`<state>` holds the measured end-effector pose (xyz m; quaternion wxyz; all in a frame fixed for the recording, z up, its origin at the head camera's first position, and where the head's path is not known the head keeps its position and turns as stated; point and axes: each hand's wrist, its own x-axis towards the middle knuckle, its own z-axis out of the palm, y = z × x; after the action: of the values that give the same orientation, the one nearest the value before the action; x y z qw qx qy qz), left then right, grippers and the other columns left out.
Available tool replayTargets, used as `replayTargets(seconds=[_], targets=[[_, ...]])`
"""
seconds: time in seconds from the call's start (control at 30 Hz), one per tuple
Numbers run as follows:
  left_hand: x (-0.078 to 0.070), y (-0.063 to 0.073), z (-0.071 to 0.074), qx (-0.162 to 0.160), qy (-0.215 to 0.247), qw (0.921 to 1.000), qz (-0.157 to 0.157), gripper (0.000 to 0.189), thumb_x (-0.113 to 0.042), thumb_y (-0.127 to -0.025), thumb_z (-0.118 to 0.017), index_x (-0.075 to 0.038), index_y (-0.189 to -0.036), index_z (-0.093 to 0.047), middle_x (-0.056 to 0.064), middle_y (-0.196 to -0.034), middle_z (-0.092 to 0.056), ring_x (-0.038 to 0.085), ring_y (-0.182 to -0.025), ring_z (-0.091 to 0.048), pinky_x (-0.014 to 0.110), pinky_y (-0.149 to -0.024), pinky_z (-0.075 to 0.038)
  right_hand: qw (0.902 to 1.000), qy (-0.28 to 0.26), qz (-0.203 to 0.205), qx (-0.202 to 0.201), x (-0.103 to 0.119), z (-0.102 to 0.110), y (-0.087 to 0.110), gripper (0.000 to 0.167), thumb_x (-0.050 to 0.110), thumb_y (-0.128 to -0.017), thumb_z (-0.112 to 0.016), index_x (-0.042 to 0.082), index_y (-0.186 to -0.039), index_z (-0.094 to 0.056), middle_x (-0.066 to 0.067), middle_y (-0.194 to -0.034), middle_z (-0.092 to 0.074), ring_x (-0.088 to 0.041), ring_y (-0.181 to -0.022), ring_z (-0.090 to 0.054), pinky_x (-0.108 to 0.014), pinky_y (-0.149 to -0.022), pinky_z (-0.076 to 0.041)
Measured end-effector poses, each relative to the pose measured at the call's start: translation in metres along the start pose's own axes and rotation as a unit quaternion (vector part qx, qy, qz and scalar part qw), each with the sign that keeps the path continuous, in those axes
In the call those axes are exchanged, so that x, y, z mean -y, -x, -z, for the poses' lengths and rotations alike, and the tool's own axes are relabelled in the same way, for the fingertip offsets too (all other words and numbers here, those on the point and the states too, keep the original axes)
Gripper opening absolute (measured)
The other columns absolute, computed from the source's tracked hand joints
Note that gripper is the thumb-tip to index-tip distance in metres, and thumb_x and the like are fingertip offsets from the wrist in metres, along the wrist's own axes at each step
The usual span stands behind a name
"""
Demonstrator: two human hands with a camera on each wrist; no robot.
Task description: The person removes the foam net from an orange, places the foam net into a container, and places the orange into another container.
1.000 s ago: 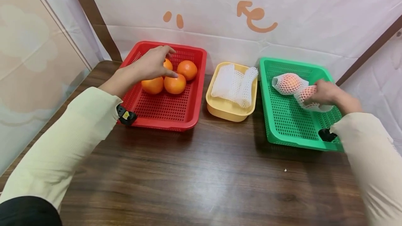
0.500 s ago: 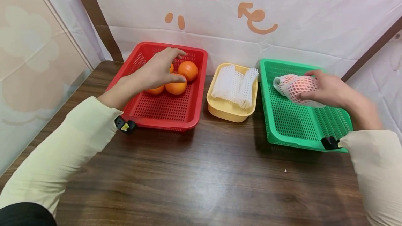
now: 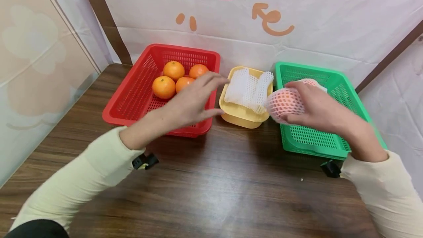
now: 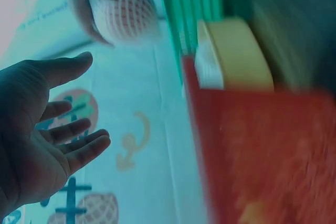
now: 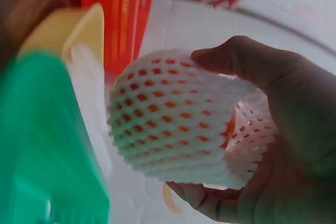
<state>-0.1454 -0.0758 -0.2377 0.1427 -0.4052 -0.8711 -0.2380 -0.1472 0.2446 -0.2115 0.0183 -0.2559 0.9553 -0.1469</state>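
My right hand (image 3: 318, 109) grips an orange in a white foam net (image 3: 285, 105), held over the left side of the green basket (image 3: 305, 149). In the right wrist view, thumb and fingers curl round the netted orange (image 5: 168, 124), and part of the net hangs loose toward the palm. A second netted orange (image 3: 312, 82) lies in the green basket, partly hidden by that hand. My left hand (image 3: 195, 98) holds nothing, fingers spread and relaxed, over the right side of the red basket (image 3: 127, 96). Bare oranges (image 3: 164, 87) lie in that basket, some partly covered by the hand.
Between the baskets stands a yellow container (image 3: 242, 121) with white foam nets (image 3: 244, 89) in it. A printed cloth (image 3: 231, 28) hangs right behind them. The brown wooden table (image 3: 214, 186) extends in front, with a tiny white scrap (image 3: 302, 179) on it.
My right hand has lifted the netted orange and carried it left, toward the yellow container. My left hand has moved right and nearer, away from above the oranges.
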Motion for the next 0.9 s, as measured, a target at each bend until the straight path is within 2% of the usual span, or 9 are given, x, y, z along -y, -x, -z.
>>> replayTargets(seconds=[0.1,0.17,0.33,0.43,0.5,0.67,0.77,0.9], targets=[[-0.010,0.011,-0.020,-0.012,0.021,0.9991,-0.035,0.067,-0.023,-0.080,-0.079,0.002,-0.133,-0.046,0.017,-0.130,-0.047,0.027,-0.121,-0.046,0.035,-0.102,-0.038,0.9992,-0.021,0.027,0.019,0.014,-0.017,-0.003,0.075,0.027,-0.078,-0.077,0.001,-0.137,-0.038,-0.013,-0.113,-0.056,-0.026,-0.097,-0.055,-0.043,-0.078,-0.049],[-0.018,0.019,-0.034,-0.008,0.031,0.9983,-0.049,0.067,-0.023,-0.081,-0.079,0.002,-0.133,-0.045,0.017,-0.130,-0.047,0.025,-0.120,-0.046,0.033,-0.102,-0.038,0.9980,-0.031,0.042,0.035,0.022,-0.030,-0.005,0.076,0.026,-0.078,-0.075,0.002,-0.138,-0.037,-0.010,-0.111,-0.057,-0.023,-0.095,-0.056,-0.040,-0.078,-0.049],[-0.038,0.037,-0.066,0.008,0.052,0.9971,-0.056,0.069,-0.024,-0.081,-0.079,0.000,-0.135,-0.043,0.014,-0.132,-0.043,0.021,-0.117,-0.047,0.031,-0.099,-0.040,0.9937,-0.060,0.059,0.074,0.037,-0.059,-0.005,0.079,0.028,-0.075,-0.075,0.007,-0.140,-0.035,-0.007,-0.110,-0.058,-0.018,-0.092,-0.057,-0.036,-0.078,-0.048],[-0.046,0.043,-0.082,0.007,0.073,0.9968,-0.032,0.071,-0.025,-0.080,-0.080,-0.002,-0.136,-0.042,0.013,-0.133,-0.041,0.020,-0.117,-0.045,0.032,-0.098,-0.041,0.9909,-0.085,0.056,0.088,0.041,-0.074,-0.002,0.079,0.030,-0.075,-0.077,0.010,-0.140,-0.035,-0.006,-0.110,-0.060,-0.016,-0.091,-0.058,-0.035,-0.076,-0.048],[-0.049,0.046,-0.091,0.005,0.087,0.9961,-0.009,0.075,-0.027,-0.079,-0.080,-0.004,-0.138,-0.041,0.011,-0.131,-0.041,0.020,-0.117,-0.044,0.033,-0.097,-0.041,0.9892,-0.100,0.056,0.092,0.042,-0.083,0.000,0.078,0.029,-0.075,-0.077,0.012,-0.139,-0.035,-0.005,-0.113,-0.059,-0.015,-0.095,-0.058,-0.036,-0.080,-0.048],[-0.054,0.050,-0.112,0.006,0.121,0.9907,0.062,0.081,-0.032,-0.073,-0.084,-0.009,-0.139,-0.043,0.008,-0.126,-0.043,0.023,-0.112,-0.045,0.038,-0.094,-0.042,0.9890,-0.109,0.048,0.087,0.045,-0.102,0.002,0.076,0.025,-0.076,-0.076,0.006,-0.138,-0.036,-0.012,-0.120,-0.056,-0.021,-0.105,-0.055,-0.042,-0.088,-0.046],[-0.054,0.051,-0.121,0.003,0.141,0.9842,0.108,0.078,-0.032,-0.071,-0.085,-0.012,-0.136,-0.047,0.007,-0.123,-0.045,0.022,-0.109,-0.048,0.039,-0.092,-0.044,0.9911,-0.105,0.026,0.078,0.048,-0.108,0.004,0.071,0.028,-0.080,-0.076,0.004,-0.136,-0.039,-0.014,-0.119,-0.055,-0.024,-0.100,-0.054,-0.043,-0.083,-0.046],[-0.050,0.052,-0.128,-0.005,0.190,0.9683,0.163,0.070,-0.027,-0.072,-0.085,-0.013,-0.132,-0.052,0.006,-0.117,-0.048,0.019,-0.104,-0.052,0.035,-0.088,-0.046,0.9928,-0.107,0.004,0.053,0.052,-0.115,0.006,0.062,0.037,-0.082,-0.075,0.006,-0.128,-0.047,-0.010,-0.112,-0.056,-0.022,-0.093,-0.054,-0.039,-0.077,-0.047]])
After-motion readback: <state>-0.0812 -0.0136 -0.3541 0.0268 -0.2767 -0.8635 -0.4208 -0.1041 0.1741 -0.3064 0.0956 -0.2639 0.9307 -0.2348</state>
